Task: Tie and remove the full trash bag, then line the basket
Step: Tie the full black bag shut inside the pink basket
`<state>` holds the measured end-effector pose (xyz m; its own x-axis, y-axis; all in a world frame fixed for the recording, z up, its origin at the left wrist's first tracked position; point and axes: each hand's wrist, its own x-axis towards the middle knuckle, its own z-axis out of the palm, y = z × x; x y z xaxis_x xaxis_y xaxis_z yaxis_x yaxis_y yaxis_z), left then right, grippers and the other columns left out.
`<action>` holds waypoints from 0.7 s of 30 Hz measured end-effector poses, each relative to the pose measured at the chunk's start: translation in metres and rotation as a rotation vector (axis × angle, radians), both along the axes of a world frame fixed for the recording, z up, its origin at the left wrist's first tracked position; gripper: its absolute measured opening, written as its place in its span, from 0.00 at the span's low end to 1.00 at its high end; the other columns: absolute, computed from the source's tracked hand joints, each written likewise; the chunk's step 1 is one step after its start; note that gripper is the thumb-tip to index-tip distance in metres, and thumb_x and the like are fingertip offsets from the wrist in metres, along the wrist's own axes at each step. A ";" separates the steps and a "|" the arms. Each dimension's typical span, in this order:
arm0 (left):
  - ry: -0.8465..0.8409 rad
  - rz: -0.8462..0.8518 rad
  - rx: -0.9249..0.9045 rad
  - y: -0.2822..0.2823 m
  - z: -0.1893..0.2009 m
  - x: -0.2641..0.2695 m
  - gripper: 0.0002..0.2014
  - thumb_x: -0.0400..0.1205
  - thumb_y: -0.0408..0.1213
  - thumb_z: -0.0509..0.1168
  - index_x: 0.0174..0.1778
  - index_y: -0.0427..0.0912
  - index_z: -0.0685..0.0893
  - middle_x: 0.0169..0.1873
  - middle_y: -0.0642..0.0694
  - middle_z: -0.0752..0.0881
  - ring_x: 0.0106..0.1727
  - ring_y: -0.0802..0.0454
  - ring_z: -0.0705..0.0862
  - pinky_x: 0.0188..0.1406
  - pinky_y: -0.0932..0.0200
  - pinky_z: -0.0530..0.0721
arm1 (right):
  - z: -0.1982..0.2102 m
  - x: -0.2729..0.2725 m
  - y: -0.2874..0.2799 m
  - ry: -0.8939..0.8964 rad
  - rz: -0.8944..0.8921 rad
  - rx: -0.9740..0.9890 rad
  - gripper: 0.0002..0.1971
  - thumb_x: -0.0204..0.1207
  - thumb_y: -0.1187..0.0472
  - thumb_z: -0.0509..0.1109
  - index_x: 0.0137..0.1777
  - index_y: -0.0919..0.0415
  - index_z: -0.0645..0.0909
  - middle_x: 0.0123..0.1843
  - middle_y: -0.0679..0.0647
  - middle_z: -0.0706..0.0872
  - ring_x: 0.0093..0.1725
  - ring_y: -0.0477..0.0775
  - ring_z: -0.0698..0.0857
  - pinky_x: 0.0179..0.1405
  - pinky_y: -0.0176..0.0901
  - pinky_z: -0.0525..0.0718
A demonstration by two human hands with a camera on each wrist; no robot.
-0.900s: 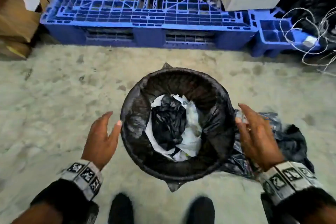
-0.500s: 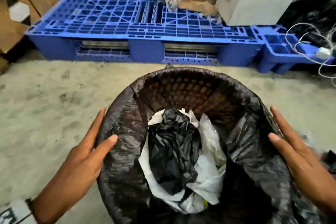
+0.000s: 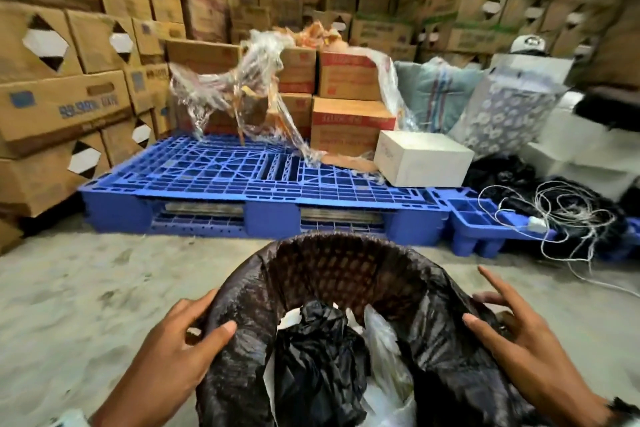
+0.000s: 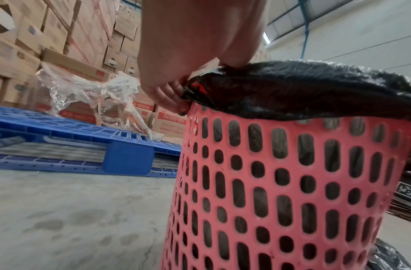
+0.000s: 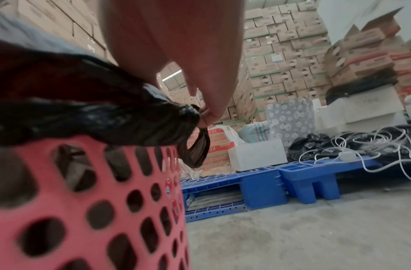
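A pink perforated basket (image 4: 292,182) (image 5: 84,201) stands on the concrete floor right in front of me. A black trash bag (image 3: 450,357) lines it, its edge folded over the rim (image 4: 315,87) (image 5: 84,113). Crumpled black and white plastic waste (image 3: 318,357) fills the inside. My left hand (image 3: 204,322) grips the folded edge at the left rim, thumb on top and fingers curled underneath (image 4: 176,98). My right hand (image 3: 485,308) is at the right rim and pinches a bunched bit of the bag's edge (image 5: 206,113), with the index finger sticking out straight.
A blue plastic pallet (image 3: 259,180) lies just beyond the basket with a white box (image 3: 422,158) and cartons on it. A tangle of white cord (image 3: 561,218) spreads at the right. Stacked cardboard boxes (image 3: 69,80) wall the left and back. More black plastic (image 4: 389,255) lies by the basket's foot.
Both hands went from flat beside the rim to gripping the bag's folded edge. My head has dropped closer to the basket and tilted up, so the boxes behind now show.
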<state>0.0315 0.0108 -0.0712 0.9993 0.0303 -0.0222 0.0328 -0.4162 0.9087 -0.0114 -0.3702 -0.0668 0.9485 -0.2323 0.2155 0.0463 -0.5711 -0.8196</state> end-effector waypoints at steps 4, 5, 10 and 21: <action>-0.010 0.018 0.016 -0.001 -0.001 0.004 0.25 0.74 0.36 0.72 0.69 0.45 0.78 0.49 0.48 0.82 0.50 0.53 0.84 0.53 0.53 0.78 | 0.001 0.009 -0.001 -0.172 -0.015 -0.260 0.36 0.66 0.68 0.78 0.61 0.27 0.69 0.49 0.48 0.79 0.47 0.37 0.80 0.45 0.21 0.76; -0.018 0.027 0.012 -0.001 -0.002 0.005 0.25 0.75 0.36 0.72 0.69 0.44 0.79 0.50 0.49 0.82 0.50 0.54 0.83 0.54 0.53 0.77 | 0.004 0.011 0.001 -0.207 -0.002 -0.318 0.36 0.67 0.70 0.77 0.62 0.30 0.69 0.49 0.47 0.78 0.51 0.31 0.78 0.47 0.17 0.74; -0.080 0.059 0.058 -0.005 -0.002 0.000 0.23 0.77 0.36 0.70 0.69 0.42 0.78 0.53 0.52 0.79 0.55 0.48 0.81 0.59 0.53 0.75 | 0.039 0.019 0.010 -0.235 0.116 -0.354 0.42 0.69 0.77 0.71 0.57 0.21 0.69 0.50 0.47 0.78 0.46 0.46 0.80 0.43 0.29 0.80; -0.215 0.101 0.067 -0.012 -0.004 -0.011 0.25 0.80 0.39 0.65 0.75 0.40 0.71 0.62 0.49 0.74 0.60 0.47 0.78 0.63 0.52 0.77 | 0.108 0.027 0.134 -0.144 0.609 -0.413 0.20 0.74 0.71 0.67 0.59 0.47 0.81 0.49 0.49 0.81 0.47 0.47 0.80 0.48 0.37 0.80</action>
